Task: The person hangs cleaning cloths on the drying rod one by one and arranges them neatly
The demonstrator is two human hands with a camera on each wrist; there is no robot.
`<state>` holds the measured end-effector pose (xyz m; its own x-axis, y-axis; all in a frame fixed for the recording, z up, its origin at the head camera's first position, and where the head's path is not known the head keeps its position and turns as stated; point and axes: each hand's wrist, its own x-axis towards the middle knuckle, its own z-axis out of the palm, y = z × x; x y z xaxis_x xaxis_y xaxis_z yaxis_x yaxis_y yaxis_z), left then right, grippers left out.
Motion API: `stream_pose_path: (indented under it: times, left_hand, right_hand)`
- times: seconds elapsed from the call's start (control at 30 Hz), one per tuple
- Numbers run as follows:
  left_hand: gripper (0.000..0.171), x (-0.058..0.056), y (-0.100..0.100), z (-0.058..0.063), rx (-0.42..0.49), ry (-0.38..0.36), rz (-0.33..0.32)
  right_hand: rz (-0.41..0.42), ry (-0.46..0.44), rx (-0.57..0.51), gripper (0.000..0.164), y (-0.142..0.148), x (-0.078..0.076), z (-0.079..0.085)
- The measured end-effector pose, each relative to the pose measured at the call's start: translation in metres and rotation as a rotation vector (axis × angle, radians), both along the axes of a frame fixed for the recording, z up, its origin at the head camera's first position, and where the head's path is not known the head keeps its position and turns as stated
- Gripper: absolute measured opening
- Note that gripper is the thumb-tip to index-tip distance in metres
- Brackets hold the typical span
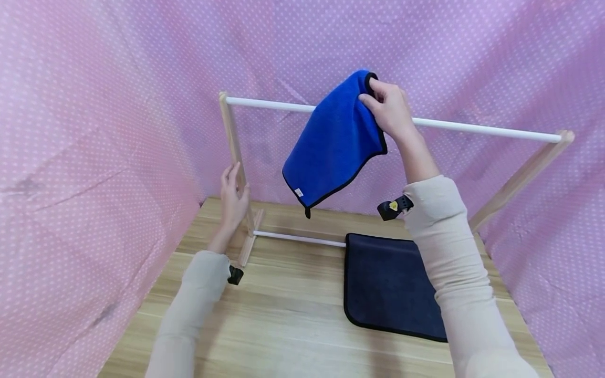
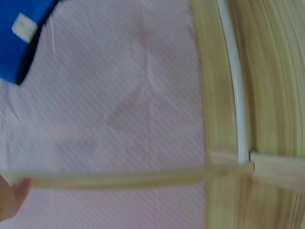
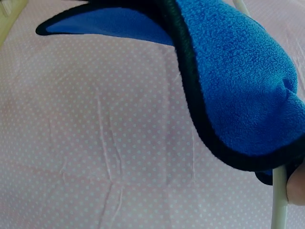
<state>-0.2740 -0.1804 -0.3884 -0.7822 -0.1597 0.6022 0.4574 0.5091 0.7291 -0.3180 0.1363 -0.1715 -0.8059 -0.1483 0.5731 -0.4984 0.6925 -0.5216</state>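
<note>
A blue cloth with black edging (image 1: 333, 142) hangs at a slant in front of the rack's white upper bar (image 1: 482, 128), a small white label near its lower corner. My right hand (image 1: 392, 107) pinches its top edge between thumb and fingers, just above the bar. In the right wrist view the cloth (image 3: 238, 86) bulges beside the bar, with a fingertip at the right edge. On the left, my left hand (image 1: 233, 202) holds the rack's wooden side post (image 1: 231, 128) between fingers and thumb. Its thumb meets the post (image 2: 119, 180) in the left wrist view.
A dark grey cloth with black edging (image 1: 392, 289) hangs over the lower white bar (image 1: 298, 239) and spreads onto the wooden table (image 1: 283, 315). The right side post (image 1: 524, 181) stands beyond my right arm. Pink dotted curtain (image 1: 118, 131) surrounds the table.
</note>
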Motion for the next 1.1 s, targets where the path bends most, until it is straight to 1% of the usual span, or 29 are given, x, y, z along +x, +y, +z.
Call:
stream_pose_path:
  times: [0.07,0.1,0.17,0.23,0.3,0.33,0.37,0.47,0.57,0.73,0.83,1.0,1.1]
  left_hand:
    - [0.052,0.005,0.010,-0.001,0.062,0.048,0.002]
    - [0.050,0.007,0.015,-0.001,0.091,0.050,-0.022]
    - [0.047,0.013,0.025,0.003,0.147,-0.001,-0.110]
    - [0.045,0.019,0.034,0.008,0.196,-0.084,-0.215]
    - [0.042,0.017,0.040,0.005,0.240,-0.175,-0.288]
    - [0.042,0.015,0.042,0.003,0.253,-0.215,-0.308]
    - [0.040,0.011,0.044,0.000,0.272,-0.232,-0.321]
    - [0.039,-0.005,0.047,-0.016,0.338,-0.277,-0.350]
    - [0.040,-0.012,0.053,-0.019,0.406,-0.326,-0.391]
    - [0.045,-0.019,0.059,-0.016,0.512,-0.439,-0.443]
    - [0.048,-0.022,0.061,-0.012,0.601,-0.477,-0.476]
    - [0.045,-0.025,0.062,-0.002,0.782,-0.474,-0.531]
    - [0.037,-0.025,0.061,0.004,0.863,-0.464,-0.569]
  right_hand:
    - [-0.003,0.008,0.000,0.037,0.000,-0.001,0.000]
    - [-0.005,0.010,0.001,0.037,0.000,-0.001,0.000]
    - [-0.009,0.015,0.000,0.036,0.000,0.000,0.000]
    - [-0.016,0.018,0.006,0.036,0.001,0.000,0.000]
    - [-0.023,0.019,0.011,0.036,0.002,0.001,0.000]
    - [-0.024,0.021,0.012,0.036,0.002,0.001,0.000]
    - [-0.024,0.023,0.013,0.036,0.002,0.001,0.000]
    - [-0.021,0.025,0.010,0.036,0.002,0.002,-0.001]
    - [-0.019,0.023,0.010,0.037,0.001,0.002,-0.002]
    - [-0.022,0.014,0.013,0.036,0.000,0.002,-0.003]
    - [-0.021,0.011,0.014,0.036,-0.001,0.002,-0.003]
    - [-0.011,0.014,0.002,0.035,0.000,0.002,-0.003]
    - [-0.008,0.023,-0.003,0.034,0.001,0.003,-0.003]
